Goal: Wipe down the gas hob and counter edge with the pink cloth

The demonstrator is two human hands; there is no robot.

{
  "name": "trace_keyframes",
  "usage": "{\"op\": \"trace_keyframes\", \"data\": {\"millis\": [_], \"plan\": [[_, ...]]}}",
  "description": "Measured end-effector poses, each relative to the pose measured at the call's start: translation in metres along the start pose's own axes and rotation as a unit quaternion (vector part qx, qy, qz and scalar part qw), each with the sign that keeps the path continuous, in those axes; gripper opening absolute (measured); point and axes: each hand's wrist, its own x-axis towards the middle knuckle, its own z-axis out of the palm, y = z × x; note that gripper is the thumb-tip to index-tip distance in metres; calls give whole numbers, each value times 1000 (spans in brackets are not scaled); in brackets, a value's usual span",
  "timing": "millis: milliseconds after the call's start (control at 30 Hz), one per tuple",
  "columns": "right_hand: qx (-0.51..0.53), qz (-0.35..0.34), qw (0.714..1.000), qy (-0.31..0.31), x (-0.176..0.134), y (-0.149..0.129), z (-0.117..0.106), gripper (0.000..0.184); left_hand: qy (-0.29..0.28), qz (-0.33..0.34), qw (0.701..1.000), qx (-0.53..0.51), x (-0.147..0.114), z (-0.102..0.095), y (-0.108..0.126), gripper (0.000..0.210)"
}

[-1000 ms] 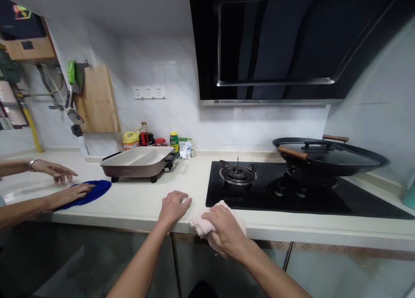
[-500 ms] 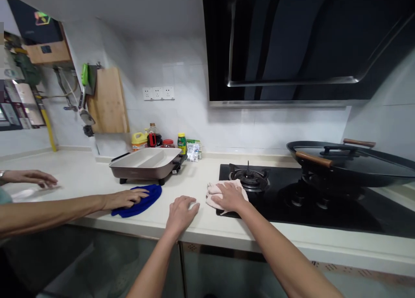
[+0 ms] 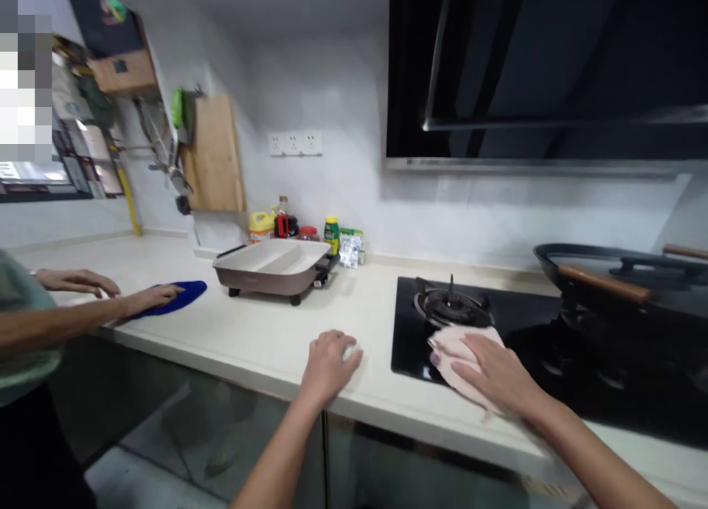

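Observation:
My right hand (image 3: 492, 365) lies with extended fingers over a pale pink cloth (image 3: 456, 354), pressing it onto the black gas hob (image 3: 409, 347). The cloth spreads across the hob's front left part, just before the left burner (image 3: 450, 302), and one corner reaches the front edge. My left hand (image 3: 330, 365) rests on the white countertop (image 3: 265, 339), left of the hob. Its fingers are slightly bent, the thumb stands apart, and nothing is held.
Another person's hand (image 3: 152, 299) presses a blue cloth (image 3: 185, 296) on the counter at left. Behind stands a divided electric pan (image 3: 259, 269), near bottles and packets (image 3: 351, 247). A lidded wok (image 3: 580, 265) sits on the right burner, under the range hood (image 3: 525, 74).
My right hand has slid the pink cloth rightward, from the hob's left edge further onto it. My view has turned somewhat. The other person's blue cloth has moved left, away from the pan.

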Motion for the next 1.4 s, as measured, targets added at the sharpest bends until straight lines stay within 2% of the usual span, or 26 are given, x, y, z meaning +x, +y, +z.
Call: {"op": "trace_keyframes", "data": {"millis": [100,200,333,500,567,633,700,800,900,1000,1133,1200,1267,1333,1400], "plan": [[-18,25,1000,5,-7,21,6,59,7,-5,1000,-8,-1,2,-1,25],[-65,44,996,32,-13,14,6,53,3,-6,1000,-8,-2,-1,3,25],[-85,10,995,54,-16,-38,4,43,-10,-15,1000,-1,-2,-5,8,27],[4,-80,996,50,-10,-116,10,30,-15,-12,1000,24,1,-7,10,28],[41,-129,989,58,-9,-138,13,26,-13,-9,999,33,1,-7,9,27],[63,-173,981,68,-9,-146,16,23,-9,-6,999,42,3,-7,6,27],[81,-199,974,72,-11,-140,17,22,-10,-4,999,47,6,-5,2,29],[110,-191,973,70,-22,-112,9,21,-22,-4,999,47,10,-3,-3,34],[147,-144,977,57,-42,-76,-11,21,-24,1,999,47,12,-2,-5,36],[188,-64,979,37,-55,-43,-35,27,-28,-3,999,46,12,-3,-3,36],[162,39,982,85,-38,-3,-57,37,-30,-6,999,42,10,-4,-1,36],[100,72,989,79,-21,13,-57,44,-27,-5,999,43,9,-5,1,36],[21,102,994,34,-8,23,-48,52,-25,-4,999,47,8,-5,2,36],[-44,118,992,-1,-2,24,-36,57,-27,-1,998,48,8,-5,2,37],[-74,114,991,-11,-4,15,-27,56,-32,-1,998,49,8,-5,3,38]]}}
